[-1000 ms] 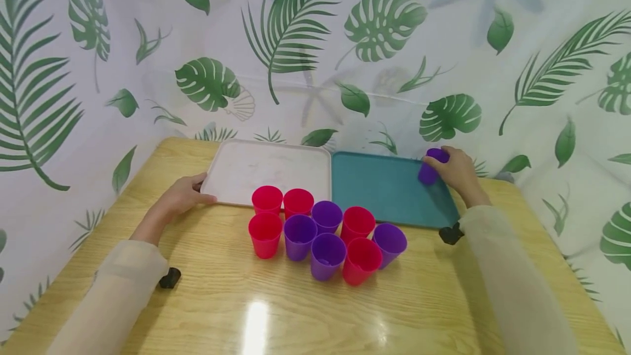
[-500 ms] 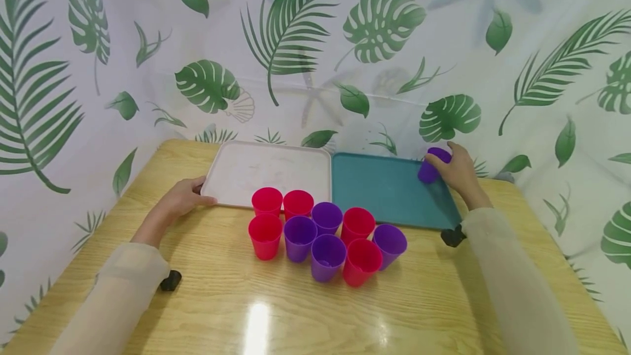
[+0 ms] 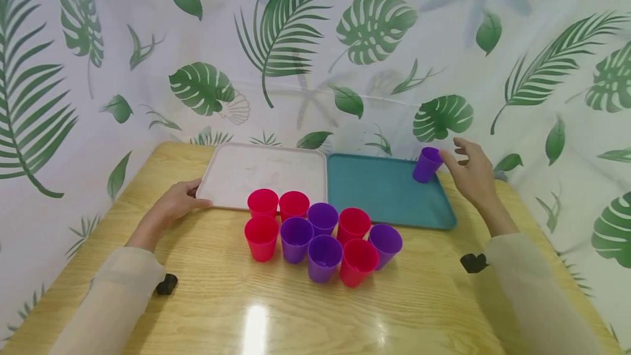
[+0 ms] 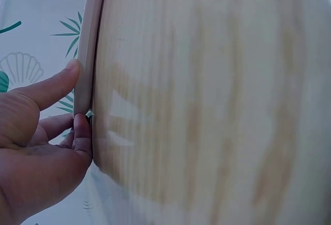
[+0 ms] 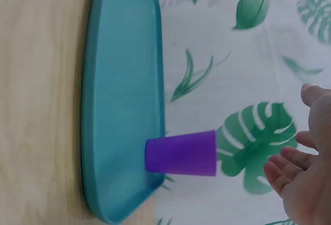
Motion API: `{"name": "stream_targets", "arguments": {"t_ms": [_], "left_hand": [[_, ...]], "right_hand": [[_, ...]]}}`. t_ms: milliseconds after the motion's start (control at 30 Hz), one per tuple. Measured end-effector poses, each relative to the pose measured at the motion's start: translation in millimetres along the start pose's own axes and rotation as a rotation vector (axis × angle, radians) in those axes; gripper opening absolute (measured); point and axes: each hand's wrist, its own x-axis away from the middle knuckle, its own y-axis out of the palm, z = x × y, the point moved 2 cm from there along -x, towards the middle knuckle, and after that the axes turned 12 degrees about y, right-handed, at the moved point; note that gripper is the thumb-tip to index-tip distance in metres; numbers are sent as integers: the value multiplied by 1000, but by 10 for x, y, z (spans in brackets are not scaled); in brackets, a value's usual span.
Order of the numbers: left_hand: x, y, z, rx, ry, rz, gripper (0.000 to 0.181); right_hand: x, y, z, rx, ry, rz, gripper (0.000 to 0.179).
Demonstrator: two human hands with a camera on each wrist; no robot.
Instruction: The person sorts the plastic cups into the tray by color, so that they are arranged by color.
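Note:
My left hand (image 3: 173, 202) holds the near left corner of a white tray (image 3: 266, 171). In the left wrist view, the thumb (image 4: 59, 84) lies on the tray's rim (image 4: 89, 54) and the other fingers curl in below it. A purple cup (image 3: 426, 165) stands upright at the far right corner of a teal tray (image 3: 377, 190). Just right of that cup is my right hand (image 3: 472, 175), its fingers spread and loose. The right wrist view has a gap between the cup (image 5: 181, 153) and the fingers, with nothing held.
Several red cups (image 3: 261, 240) and purple cups (image 3: 324, 261) stand upright in a cluster in front of the two trays, which lie side by side on the wooden table (image 3: 207, 300). A leaf-printed cloth (image 3: 305, 43) hangs behind the table.
My right hand has let go of the purple cup and drawn back to the right, leaving the cup on the teal tray. The left hand keeps its hold on the white tray.

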Motion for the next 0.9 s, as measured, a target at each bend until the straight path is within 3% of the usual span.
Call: {"name": "stream_targets", "arguments": {"t_ms": [233, 500, 700, 900], "left_hand": [[27, -5, 29, 13, 11, 6, 81], [35, 8, 15, 34, 12, 8, 80], [27, 10, 3, 27, 16, 8, 81], [37, 14, 14, 22, 23, 4, 82]], "right_hand": [[375, -33, -227, 5, -61, -65, 60], [879, 186, -463, -49, -195, -246, 46], [1175, 365, -509, -56, -212, -353, 48], [1309, 486, -445, -83, -185, -391, 52]]}}
